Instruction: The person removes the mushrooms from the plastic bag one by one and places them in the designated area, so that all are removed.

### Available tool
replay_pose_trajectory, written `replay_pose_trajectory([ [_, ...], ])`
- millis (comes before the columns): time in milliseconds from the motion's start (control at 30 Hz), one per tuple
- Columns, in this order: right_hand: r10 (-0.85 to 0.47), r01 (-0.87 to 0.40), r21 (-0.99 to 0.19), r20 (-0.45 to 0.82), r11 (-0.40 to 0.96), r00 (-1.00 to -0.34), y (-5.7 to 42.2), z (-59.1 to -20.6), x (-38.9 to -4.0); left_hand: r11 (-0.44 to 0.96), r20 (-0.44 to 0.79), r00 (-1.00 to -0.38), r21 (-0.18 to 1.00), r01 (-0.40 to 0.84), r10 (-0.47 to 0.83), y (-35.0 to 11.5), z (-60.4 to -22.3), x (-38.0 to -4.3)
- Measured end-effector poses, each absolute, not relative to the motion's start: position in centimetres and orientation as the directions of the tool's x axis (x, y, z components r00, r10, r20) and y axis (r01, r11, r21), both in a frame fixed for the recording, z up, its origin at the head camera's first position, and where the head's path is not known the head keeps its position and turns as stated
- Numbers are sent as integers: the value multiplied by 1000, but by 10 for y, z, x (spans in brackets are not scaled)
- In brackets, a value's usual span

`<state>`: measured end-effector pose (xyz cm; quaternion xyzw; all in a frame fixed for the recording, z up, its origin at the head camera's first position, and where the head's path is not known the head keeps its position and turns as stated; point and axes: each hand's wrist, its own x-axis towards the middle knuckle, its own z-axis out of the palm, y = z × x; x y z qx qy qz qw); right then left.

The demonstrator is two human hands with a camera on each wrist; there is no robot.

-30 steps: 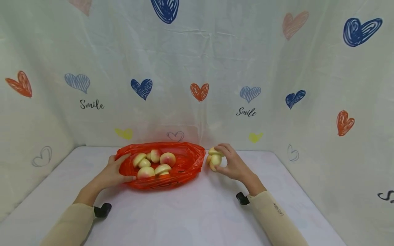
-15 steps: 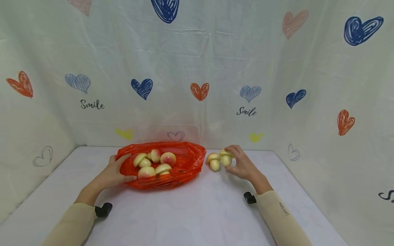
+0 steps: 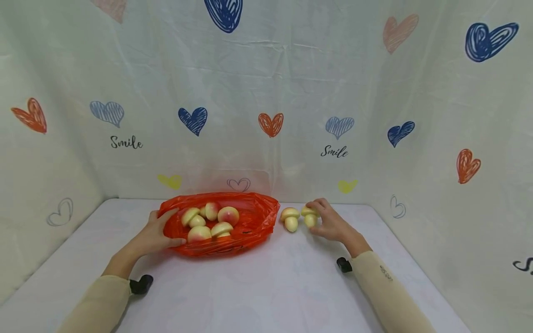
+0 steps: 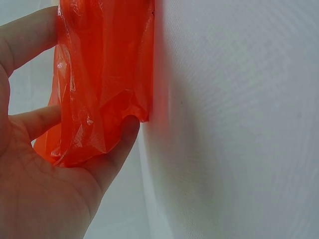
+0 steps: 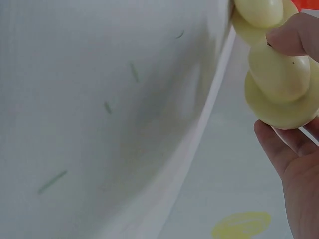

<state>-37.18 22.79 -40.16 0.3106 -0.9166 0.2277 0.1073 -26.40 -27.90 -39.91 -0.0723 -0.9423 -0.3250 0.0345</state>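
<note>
A red plastic bag (image 3: 256, 226) lies with its mouth spread wide, and several toy mushrooms (image 3: 199, 233) with cream stems and pink-tinged caps are inside. At its left end my left hand (image 3: 155, 233) holds the bag, thumb at the near edge and fingers at the far side; the left wrist view shows the red film (image 4: 94, 84) between them. My right hand (image 3: 333, 225) grips a pale mushroom (image 3: 310, 221) at the right, thumb on the stem (image 5: 279, 74) and fingers at the cap. Just left of it another mushroom (image 3: 290, 219) stands beside the bag.
Both mushrooms and the bag are near the back edge of the white table (image 3: 250, 296). Behind rises a white curtain (image 3: 233, 83) printed with hearts. Black wrist cameras (image 3: 141, 284) sit at both cuffs.
My right hand has moved right with its mushroom, away from the other one, leaving a small gap between the two. The left hand and the bag have stayed in place.
</note>
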Motion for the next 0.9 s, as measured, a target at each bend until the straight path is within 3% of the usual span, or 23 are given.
replay_pose_trajectory([
  [900,-550,-597,-375,236,709,-801,232,-408,-384,783,117,-987,602,160,111,-280,-402,-267],
])
